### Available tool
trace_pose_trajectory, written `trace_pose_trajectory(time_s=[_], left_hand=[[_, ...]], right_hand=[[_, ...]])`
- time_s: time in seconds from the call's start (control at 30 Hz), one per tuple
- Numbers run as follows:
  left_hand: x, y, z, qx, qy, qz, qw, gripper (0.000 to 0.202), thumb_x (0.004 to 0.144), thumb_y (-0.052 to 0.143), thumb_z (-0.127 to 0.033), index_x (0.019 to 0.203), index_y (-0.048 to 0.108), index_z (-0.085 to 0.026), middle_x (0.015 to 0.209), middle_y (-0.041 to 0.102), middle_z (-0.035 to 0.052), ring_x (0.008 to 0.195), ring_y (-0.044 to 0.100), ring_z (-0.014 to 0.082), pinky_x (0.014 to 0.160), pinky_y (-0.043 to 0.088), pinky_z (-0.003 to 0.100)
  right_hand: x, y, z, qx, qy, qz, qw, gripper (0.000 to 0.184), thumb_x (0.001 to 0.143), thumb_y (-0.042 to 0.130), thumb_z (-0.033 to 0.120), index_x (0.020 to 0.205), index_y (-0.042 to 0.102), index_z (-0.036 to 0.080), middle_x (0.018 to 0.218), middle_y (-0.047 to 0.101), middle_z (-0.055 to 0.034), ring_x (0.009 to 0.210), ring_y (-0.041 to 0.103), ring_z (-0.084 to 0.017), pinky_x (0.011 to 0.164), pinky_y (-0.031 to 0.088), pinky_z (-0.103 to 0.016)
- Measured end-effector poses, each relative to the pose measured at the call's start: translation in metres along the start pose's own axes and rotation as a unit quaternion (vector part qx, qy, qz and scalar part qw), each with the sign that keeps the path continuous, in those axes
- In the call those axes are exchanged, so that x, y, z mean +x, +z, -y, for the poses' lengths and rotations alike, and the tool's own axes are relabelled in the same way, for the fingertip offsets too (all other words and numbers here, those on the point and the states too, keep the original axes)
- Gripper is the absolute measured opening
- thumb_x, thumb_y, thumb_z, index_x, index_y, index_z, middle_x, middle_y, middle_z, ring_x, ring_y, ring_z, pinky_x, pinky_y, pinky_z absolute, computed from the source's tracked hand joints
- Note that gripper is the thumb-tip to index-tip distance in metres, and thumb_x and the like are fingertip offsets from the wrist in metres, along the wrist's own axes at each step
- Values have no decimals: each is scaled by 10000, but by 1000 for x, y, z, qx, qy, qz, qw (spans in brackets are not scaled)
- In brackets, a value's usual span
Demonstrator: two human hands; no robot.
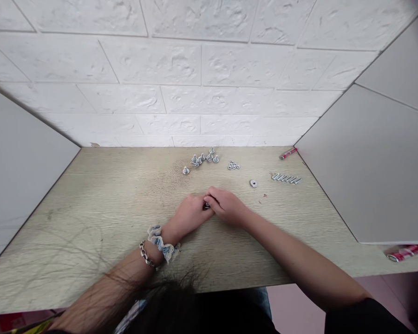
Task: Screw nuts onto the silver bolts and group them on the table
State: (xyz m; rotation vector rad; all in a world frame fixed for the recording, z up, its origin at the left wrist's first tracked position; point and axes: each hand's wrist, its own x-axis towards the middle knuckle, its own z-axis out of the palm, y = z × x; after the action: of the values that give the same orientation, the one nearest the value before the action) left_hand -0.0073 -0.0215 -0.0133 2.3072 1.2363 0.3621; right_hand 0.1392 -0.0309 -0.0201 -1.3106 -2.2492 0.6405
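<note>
My left hand (191, 211) is closed around a small metal fastener (206, 205), of which only a dark, shiny bit shows between the hands. Against it rests my right hand (226, 207), fingers curled over the same piece with the thumb on its near side. Which parts the piece has is hidden. Beyond the hands stands a cluster of bolts with washers (202, 158), and one such bolt (186, 170) sits apart at the near left. To the right lie a small pile of nuts (233, 165), a single washer (253, 183) and a row of loose bolts (286, 178).
A white brick-patterned wall (181, 97) closes the back of the wooden table (107, 195). Grey panels stand at left (24, 171) and right (348, 171). One red cylinder (287, 153) lies at the back right corner, another (406, 253) near the front right edge.
</note>
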Motion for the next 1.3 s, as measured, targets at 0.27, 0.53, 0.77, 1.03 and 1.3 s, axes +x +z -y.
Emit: trace_pose_trajectory(time_s=[0.27,0.53,0.77,1.03,1.3], left_hand=[[0,-2,-1,-37,-43,-8,998,221,798,423,-263,780,620,-165,756,658,47,660,562,165,590,371,251],[0,1,2,-84,-44,-17,995,221,796,418,-243,810,622,-160,761,655,40,675,555,161,631,393,254],[1,-1,0,-68,-41,-4,997,216,795,410,-220,798,616,-154,760,657,48,672,565,164,629,397,257],[0,-1,0,-41,-44,16,998,230,806,395,-226,802,614,-159,789,663,54,692,575,176,608,391,259],[-2,-1,-2,-15,-37,24,999,218,801,411,-221,851,613,-159,833,660,66,731,584,183,641,408,257]], right_hand=[[0,-1,0,9,-12,-1,1000,188,916,318,282,811,439,184,738,538,-17,658,483,-141,595,313,-247],[1,-1,1,20,-6,2,1000,164,911,327,278,819,427,186,738,538,-12,662,487,-139,605,318,-243],[1,0,0,11,-4,4,1000,167,908,338,278,801,426,184,726,531,-12,651,476,-135,597,314,-240],[1,1,0,-7,-11,0,1000,166,900,352,266,777,425,182,696,523,-7,618,454,-129,572,286,-241],[1,2,-1,-25,-12,5,1000,172,892,361,256,764,445,176,685,525,-11,611,448,-133,569,282,-250]])
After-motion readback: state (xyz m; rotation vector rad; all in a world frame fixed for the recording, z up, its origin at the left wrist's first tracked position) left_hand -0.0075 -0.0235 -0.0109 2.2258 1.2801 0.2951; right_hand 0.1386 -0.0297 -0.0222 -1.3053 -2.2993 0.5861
